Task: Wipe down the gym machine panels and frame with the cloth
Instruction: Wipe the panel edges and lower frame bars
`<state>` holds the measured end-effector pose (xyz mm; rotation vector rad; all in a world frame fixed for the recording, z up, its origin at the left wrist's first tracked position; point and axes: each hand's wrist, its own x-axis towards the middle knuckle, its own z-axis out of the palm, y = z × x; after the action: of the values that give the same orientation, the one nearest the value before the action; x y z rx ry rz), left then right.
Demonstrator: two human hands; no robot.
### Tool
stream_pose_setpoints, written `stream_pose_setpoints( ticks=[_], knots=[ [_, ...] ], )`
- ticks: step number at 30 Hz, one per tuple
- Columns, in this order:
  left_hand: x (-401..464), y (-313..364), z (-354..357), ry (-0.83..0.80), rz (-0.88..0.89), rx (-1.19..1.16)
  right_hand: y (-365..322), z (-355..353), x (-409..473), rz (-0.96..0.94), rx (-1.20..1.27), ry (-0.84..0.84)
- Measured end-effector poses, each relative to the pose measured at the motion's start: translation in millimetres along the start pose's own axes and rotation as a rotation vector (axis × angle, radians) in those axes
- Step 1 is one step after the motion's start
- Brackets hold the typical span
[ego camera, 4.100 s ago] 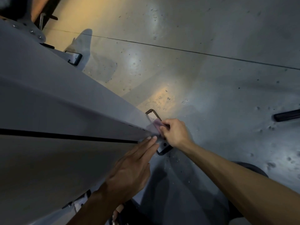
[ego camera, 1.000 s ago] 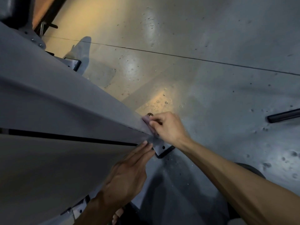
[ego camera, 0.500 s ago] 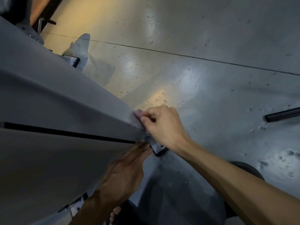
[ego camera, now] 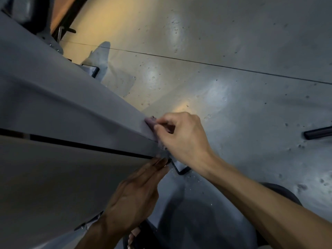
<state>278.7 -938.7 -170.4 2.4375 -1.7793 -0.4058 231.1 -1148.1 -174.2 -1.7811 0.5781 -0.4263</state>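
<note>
Presently small purplish cloth (ego camera: 150, 123) is pinched in right hand (ego camera: 181, 139), grip narrow, pressed on lower corner edge of grey metal machine panel (ego camera: 59, 97). Left hand (ego camera: 133, 194) laid flat, fingers straight, on beige lower panel (ego camera: 53, 177). Frame foot bracket (ego camera: 180, 168), remaining panels judged unwiped.

Change over the last four seconds: the right hand (ego camera: 181, 139), pinching the small purplish cloth (ego camera: 150, 123), has travelled from the lower corner of the grey machine panel (ego camera: 71, 105) up along its floor-side edge. The black-rimmed foot plate (ego camera: 180, 168), earlier partly covered by that hand, now shows below the wrist. The left hand (ego camera: 136, 191) has slid slightly down the panel, fingers (ego camera: 158, 163) flat near the dark seam.
</note>
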Motion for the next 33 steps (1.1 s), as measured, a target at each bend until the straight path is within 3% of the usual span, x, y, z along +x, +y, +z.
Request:
stream_pose_setpoints(
  ticks=[3,9,15,21,23,28,31,33],
  knots=[
    [-0.9,-1.1,-10.1,-0.005,0.035,0.028,-10.9,-5.3,-2.6,-0.029,0.11,-0.024],
    [4.4,8.9,-37.9,-0.034,0.082,0.134,19.8,0.7,-9.5,0.126,0.032,-0.03],
    [2.4,20.2,-71.4,-0.019,0.202,0.324,-36.0,-12.1,-6.8,-0.04,0.202,-0.003],
    [-16.8,21.9,-123.6,-0.09,0.231,0.624,15.7,2.6,-12.5,0.108,-0.038,-0.029],
    [-22.7,18.8,-130.3,-0.128,0.21,0.705,8.2,4.9,-16.9,0.12,0.061,0.013],
    [-23.7,13.5,-123.8,-0.145,0.187,0.739,-50.7,2.1,-22.9,-0.094,0.324,0.137],
    [-20.4,11.6,-122.9,-0.15,0.185,0.742,-32.6,6.9,-16.8,-0.091,0.22,0.13],
    [-19.7,11.3,-123.2,-0.144,0.172,0.732,-8.9,11.8,-16.0,0.009,0.127,0.103]
  ],
)
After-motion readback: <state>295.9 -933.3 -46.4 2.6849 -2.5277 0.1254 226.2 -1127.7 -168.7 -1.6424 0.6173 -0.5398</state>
